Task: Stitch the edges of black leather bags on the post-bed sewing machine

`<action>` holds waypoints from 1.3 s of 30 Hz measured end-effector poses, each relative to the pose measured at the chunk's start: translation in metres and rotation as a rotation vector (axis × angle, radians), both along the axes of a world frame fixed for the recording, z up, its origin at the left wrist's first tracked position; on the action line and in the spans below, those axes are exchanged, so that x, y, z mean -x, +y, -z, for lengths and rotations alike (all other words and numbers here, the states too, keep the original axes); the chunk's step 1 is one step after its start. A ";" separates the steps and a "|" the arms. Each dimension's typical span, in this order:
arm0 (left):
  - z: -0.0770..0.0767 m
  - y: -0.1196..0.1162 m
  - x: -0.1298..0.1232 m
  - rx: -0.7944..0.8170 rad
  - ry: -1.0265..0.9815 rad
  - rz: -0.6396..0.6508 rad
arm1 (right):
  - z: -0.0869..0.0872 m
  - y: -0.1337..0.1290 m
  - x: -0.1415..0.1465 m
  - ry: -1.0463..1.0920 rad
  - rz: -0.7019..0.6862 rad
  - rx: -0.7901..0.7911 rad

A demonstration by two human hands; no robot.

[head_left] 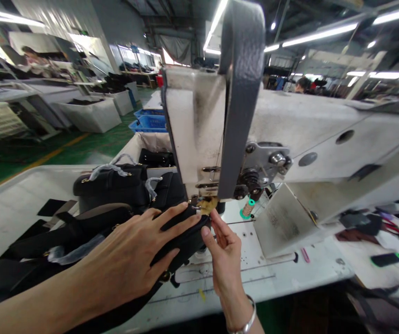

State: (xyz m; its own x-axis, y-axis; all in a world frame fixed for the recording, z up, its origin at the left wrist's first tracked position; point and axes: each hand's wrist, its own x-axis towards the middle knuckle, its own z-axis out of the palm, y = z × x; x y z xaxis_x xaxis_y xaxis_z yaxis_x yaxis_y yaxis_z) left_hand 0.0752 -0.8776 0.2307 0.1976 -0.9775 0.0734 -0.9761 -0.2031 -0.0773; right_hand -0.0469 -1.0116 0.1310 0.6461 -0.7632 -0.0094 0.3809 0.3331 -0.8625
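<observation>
A black bag (190, 239) lies beneath the head of a sewing machine (199, 134), its upper part close to the needle area. My left hand (138, 253) rests on the bag with its fingers spread, the fingertips just left of the presser foot. At the bag's right edge, my right hand (225, 248) has thumb and forefinger closed on the black material. A yellowish fuzzy piece (208, 205) covers part of the stitching spot, so the needle is hidden. A small brass-coloured fitting (165, 277) shows on the bag below my left hand.
On the left, a white bin (15, 185) holds several black bags with plastic-wrapped handles. A green thread spool (247, 209) stands right of the needle area. A pink object (305, 255) lies on the machine table (272, 287). Blue baskets (150, 121) are behind.
</observation>
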 end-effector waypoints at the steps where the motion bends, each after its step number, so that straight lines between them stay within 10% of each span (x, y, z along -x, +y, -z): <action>1: 0.000 0.000 0.005 -0.004 -0.004 -0.031 | 0.002 0.000 0.001 -0.010 -0.004 -0.003; 12: 0.005 -0.008 0.040 0.023 -0.061 -0.222 | 0.043 0.014 0.023 0.156 0.159 0.021; 16: 0.003 -0.010 0.046 0.023 -0.053 -0.257 | 0.020 0.006 0.016 0.142 0.187 0.131; 23: 0.003 -0.004 0.046 0.068 -0.002 -0.238 | -0.023 -0.008 -0.010 -0.061 -0.097 -0.314; 39: 0.013 -0.007 0.051 0.100 0.014 -0.246 | -0.024 -0.018 -0.013 0.002 -0.098 -0.343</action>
